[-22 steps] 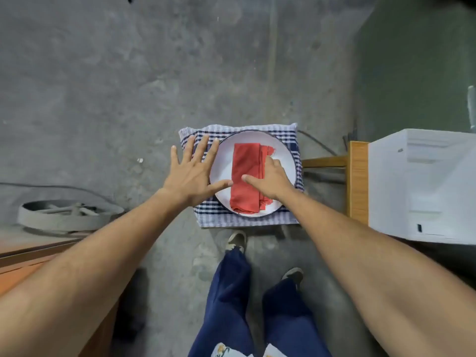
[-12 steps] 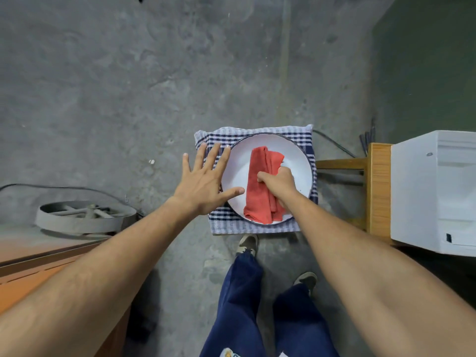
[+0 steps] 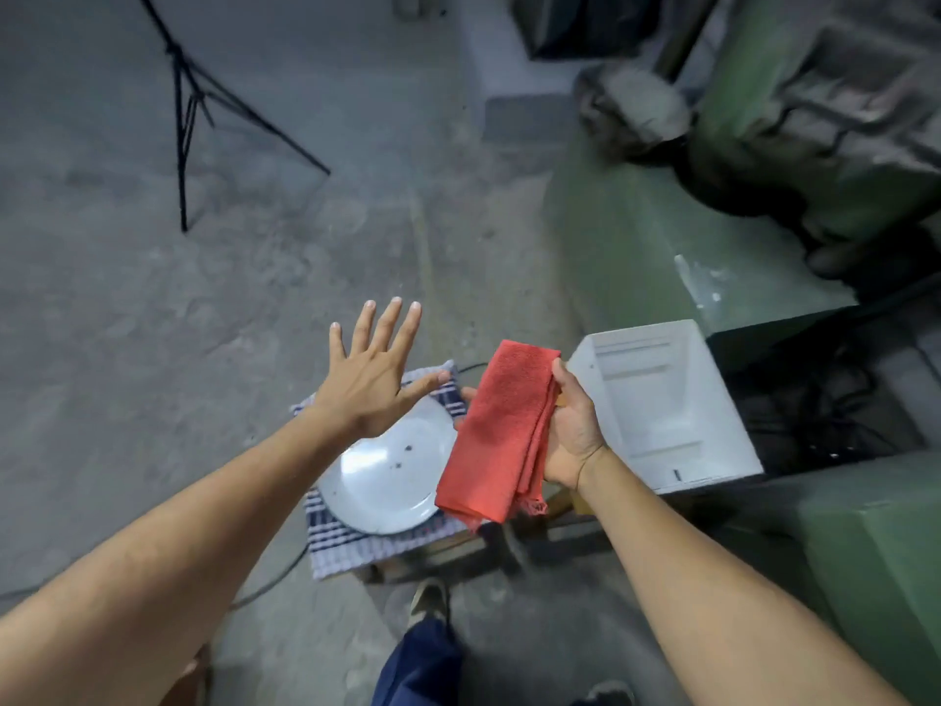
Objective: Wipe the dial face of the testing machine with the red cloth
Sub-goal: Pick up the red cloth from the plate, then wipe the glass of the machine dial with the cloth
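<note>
Red cloth [image 3: 501,430] across right-hand fingers [image 3: 558,372]

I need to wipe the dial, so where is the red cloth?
Right of centre in the head view, the red cloth hangs folded from the right hand, above the white plate.

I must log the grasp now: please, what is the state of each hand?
Left hand: open, fingers spread, holding nothing.
Right hand: closed on the folded red cloth, lifted above the white plate.
</note>
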{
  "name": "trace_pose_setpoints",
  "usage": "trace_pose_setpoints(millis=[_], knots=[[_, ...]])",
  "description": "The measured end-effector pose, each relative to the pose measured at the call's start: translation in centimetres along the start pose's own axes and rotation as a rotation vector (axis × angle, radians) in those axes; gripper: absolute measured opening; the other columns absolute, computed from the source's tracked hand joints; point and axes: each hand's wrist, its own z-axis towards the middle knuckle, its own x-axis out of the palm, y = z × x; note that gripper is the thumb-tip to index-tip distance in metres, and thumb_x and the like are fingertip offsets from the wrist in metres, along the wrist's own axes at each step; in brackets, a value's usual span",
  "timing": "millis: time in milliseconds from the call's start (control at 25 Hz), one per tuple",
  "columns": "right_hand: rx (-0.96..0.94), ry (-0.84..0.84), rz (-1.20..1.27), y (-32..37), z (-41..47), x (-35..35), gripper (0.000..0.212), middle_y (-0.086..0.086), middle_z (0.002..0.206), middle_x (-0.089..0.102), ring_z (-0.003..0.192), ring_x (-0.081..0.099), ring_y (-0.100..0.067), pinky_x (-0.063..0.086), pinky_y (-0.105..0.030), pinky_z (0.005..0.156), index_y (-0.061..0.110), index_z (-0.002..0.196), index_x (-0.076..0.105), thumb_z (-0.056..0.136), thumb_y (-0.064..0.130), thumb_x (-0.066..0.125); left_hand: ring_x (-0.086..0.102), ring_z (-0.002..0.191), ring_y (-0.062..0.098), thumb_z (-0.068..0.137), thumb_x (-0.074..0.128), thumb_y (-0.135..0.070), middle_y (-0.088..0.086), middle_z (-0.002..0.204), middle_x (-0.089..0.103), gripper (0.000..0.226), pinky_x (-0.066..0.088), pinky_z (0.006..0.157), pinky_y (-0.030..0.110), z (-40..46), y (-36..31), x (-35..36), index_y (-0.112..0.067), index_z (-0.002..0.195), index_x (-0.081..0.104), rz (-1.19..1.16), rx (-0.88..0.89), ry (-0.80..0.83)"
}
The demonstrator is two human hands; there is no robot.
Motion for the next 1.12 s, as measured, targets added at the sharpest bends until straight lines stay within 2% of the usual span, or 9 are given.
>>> trace_pose_setpoints(millis=[80, 120, 280, 440, 600, 760, 880, 1120], knots=[[-0.075, 0.073, -0.019, 4.7, -5.4, -1.1, 0.119, -0.033, 0.165, 0.045, 0.155, 0.040, -0.053, 0.023, -0.065, 0.132, 0.006, 0.162, 0.048, 0.078, 0.089, 0.064, -0.013, 0.164, 0.028, 0.086, 0.016, -0.089, -0.001, 0.179, -0.007, 0.102, -0.002, 0.126, 0.069, 1.5, -6.5, -2.9, -0.033, 0.168, -0.007, 0.020, 0.067, -0.082], [-0.097, 0.119, -0.017, 7.1, -8.4, -2.0, 0.125, -0.032, 0.167, 0.043, 0.157, 0.036, -0.054, 0.019, -0.065, 0.133, 0.006, 0.164, 0.046, 0.075, 0.093, 0.064, -0.013, 0.164, 0.028, 0.086, 0.016, -0.089, -0.001, 0.179, -0.005, 0.102, -0.001, 0.126, 0.069, 2.1, -10.2, -4.1, -0.033, 0.168, -0.006, 0.029, 0.100, -0.119], [-0.208, 0.253, 0.034, 16.3, -22.0, -8.4, 0.115, -0.036, 0.168, 0.038, 0.158, 0.026, -0.060, 0.015, -0.067, 0.132, 0.007, 0.168, 0.037, 0.090, 0.091, 0.047, -0.012, 0.164, 0.029, 0.088, 0.017, -0.088, -0.001, 0.179, -0.005, 0.099, -0.001, 0.126, 0.070, 2.6, -26.7, -6.7, -0.033, 0.168, -0.006, 0.119, 0.302, -0.217], [-0.429, 0.225, 0.022, 23.9, -37.9, -15.3, 0.100, -0.038, 0.162, 0.046, 0.151, 0.044, -0.056, 0.038, -0.065, 0.124, 0.007, 0.163, 0.047, 0.097, 0.081, 0.046, -0.016, 0.164, 0.028, 0.090, 0.018, -0.087, -0.003, 0.179, -0.009, 0.097, -0.004, 0.127, 0.069, 1.5, -44.2, -8.4, -0.035, 0.167, -0.010, 0.132, 0.514, -0.296], [-0.674, 0.088, -0.026, 27.9, -53.6, -21.0, 0.100, -0.035, 0.168, 0.039, 0.155, 0.031, -0.062, 0.018, -0.069, 0.131, 0.012, 0.167, 0.041, 0.097, 0.083, 0.045, -0.018, 0.163, 0.025, 0.091, 0.020, -0.087, -0.004, 0.179, -0.009, 0.094, -0.008, 0.127, 0.066, -0.5, -60.6, -9.7, -0.039, 0.166, -0.009, 0.126, 0.767, -0.366], [-0.878, -0.090, 0.011, 28.9, -67.4, -25.1, 0.099, -0.034, 0.163, 0.047, 0.149, 0.043, -0.062, 0.028, -0.069, 0.128, 0.010, 0.163, 0.049, 0.096, 0.083, 0.048, -0.016, 0.164, 0.026, 0.091, 0.021, -0.088, -0.004, 0.179, -0.008, 0.094, -0.007, 0.127, 0.066, -3.0, -74.9, -9.7, -0.040, 0.166, -0.009, 0.138, 1.034, -0.423], [-1.082, -0.262, 0.040, 27.7, -76.6, -27.3, 0.101, -0.036, 0.163, 0.046, 0.153, 0.040, -0.057, 0.028, -0.067, 0.129, 0.010, 0.164, 0.047, 0.092, 0.081, 0.055, -0.013, 0.164, 0.028, 0.089, 0.020, -0.088, -0.003, 0.179, -0.005, 0.096, -0.005, 0.127, 0.067, -5.1, -85.0, -8.2, -0.040, 0.167, -0.006, 0.129, 1.224, -0.423], [-1.311, -0.582, 0.109, 23.3, -88.1, -28.5, 0.085, -0.038, 0.159, 0.050, 0.149, 0.041, -0.064, 0.046, -0.068, 0.116, 0.016, 0.163, 0.050, 0.098, 0.070, 0.054, -0.018, 0.163, 0.028, 0.089, 0.015, -0.087, -0.003, 0.178, -0.013, 0.095, -0.007, 0.127, 0.067, -8.0, -98.4, -5.6, -0.039, 0.166, -0.013, 0.108, 1.482, -0.368]])
